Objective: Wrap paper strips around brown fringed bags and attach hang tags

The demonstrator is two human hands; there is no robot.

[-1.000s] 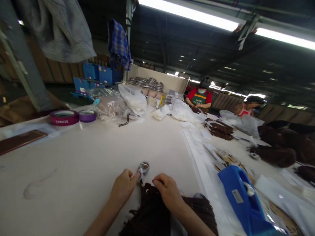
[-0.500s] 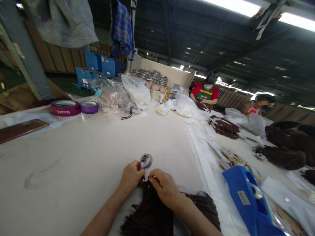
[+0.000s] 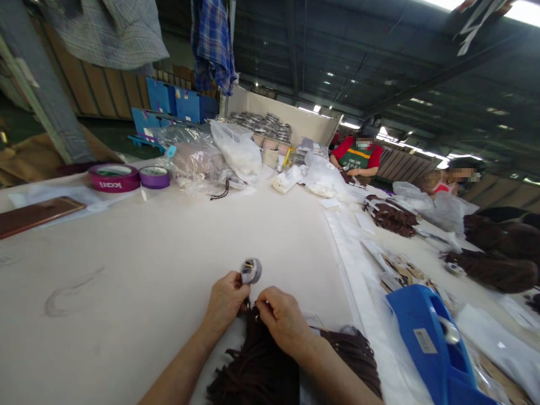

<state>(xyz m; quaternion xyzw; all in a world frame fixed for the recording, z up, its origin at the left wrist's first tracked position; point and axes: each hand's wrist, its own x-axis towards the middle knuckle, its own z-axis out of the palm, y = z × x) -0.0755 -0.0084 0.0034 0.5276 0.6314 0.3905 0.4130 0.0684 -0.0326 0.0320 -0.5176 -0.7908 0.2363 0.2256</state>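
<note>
A dark brown fringed piece [image 3: 270, 365], perhaps suede, lies at the table's near edge. My left hand [image 3: 228, 298] is closed at its upper end. Thumb and fingers pinch the lower edge of a small round grey-silver piece [image 3: 252, 271], which looks like a roll and stands above them. My right hand [image 3: 282, 315] is closed in a pinch on the top edge of the brown piece, close to a small metal eyelet. What lies between the fingertips is partly hidden. Under my right forearm more brown fringe [image 3: 356, 354] shows.
A blue tape dispenser [image 3: 430, 343] stands at right. Magenta tape [image 3: 113, 178], purple tape [image 3: 154, 177] and a phone [image 3: 40, 216] lie at left. Plastic bags [image 3: 236, 152] line the back. Two people sit beyond; the nearer wears a green apron [image 3: 358, 160]. Brown fringed pieces [image 3: 390, 216] lie at right.
The view has shifted slightly, so the background sits a little further right. Both hands keep nearly the same pinching pose at the brown piece. The co-worker's hands have moved a little.
</note>
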